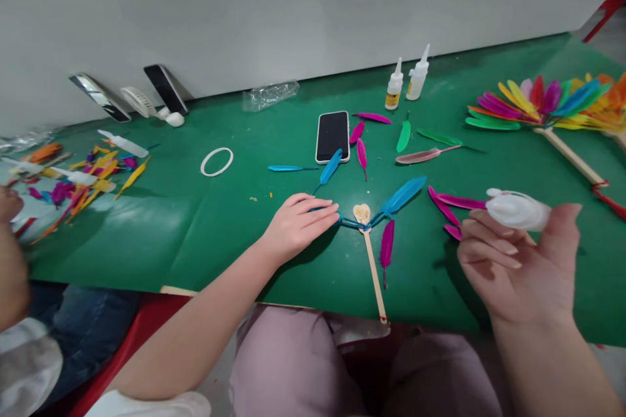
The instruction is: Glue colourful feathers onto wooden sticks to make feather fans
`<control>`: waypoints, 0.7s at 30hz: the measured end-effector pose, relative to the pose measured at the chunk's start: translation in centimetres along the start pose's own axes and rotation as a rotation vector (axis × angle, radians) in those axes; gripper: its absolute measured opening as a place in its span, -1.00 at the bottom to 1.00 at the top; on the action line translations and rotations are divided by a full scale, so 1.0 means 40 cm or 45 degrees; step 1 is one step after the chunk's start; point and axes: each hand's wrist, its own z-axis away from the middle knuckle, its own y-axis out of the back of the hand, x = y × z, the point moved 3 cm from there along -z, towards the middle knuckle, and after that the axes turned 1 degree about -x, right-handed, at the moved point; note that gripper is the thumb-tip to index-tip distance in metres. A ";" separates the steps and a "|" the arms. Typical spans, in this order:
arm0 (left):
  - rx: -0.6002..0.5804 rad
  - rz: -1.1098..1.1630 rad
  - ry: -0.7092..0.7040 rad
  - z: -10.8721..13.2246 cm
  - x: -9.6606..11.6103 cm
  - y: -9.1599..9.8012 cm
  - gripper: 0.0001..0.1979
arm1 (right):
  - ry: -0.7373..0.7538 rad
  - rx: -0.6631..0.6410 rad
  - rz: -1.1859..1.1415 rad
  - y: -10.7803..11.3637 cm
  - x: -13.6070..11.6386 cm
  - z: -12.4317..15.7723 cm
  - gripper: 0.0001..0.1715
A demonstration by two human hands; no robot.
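Left hand (293,229) covers blue feather (339,217), grip hidden; right hand (521,267) clasps bottle (518,210) — bumping could tip stick (374,273) off table's front edge (313,300).

It looks like a shared craft workshop: a green worktable (186,234) runs across the frame against a grey wall (293,6), with feathers (403,197) strewn at its middle and left, two nozzle bottles (394,88) upper right of centre, and fans (552,99) of feathers at upper right. Another person's arm (12,267) shows at the left edge.
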 end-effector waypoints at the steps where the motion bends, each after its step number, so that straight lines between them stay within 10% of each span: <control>1: -0.003 -0.007 -0.005 0.000 0.000 0.000 -0.76 | 0.001 0.008 0.004 0.000 0.000 0.000 -0.59; 21: 0.052 -0.028 0.177 0.025 -0.020 0.046 -0.61 | 0.006 0.010 0.058 -0.001 0.004 0.001 -0.58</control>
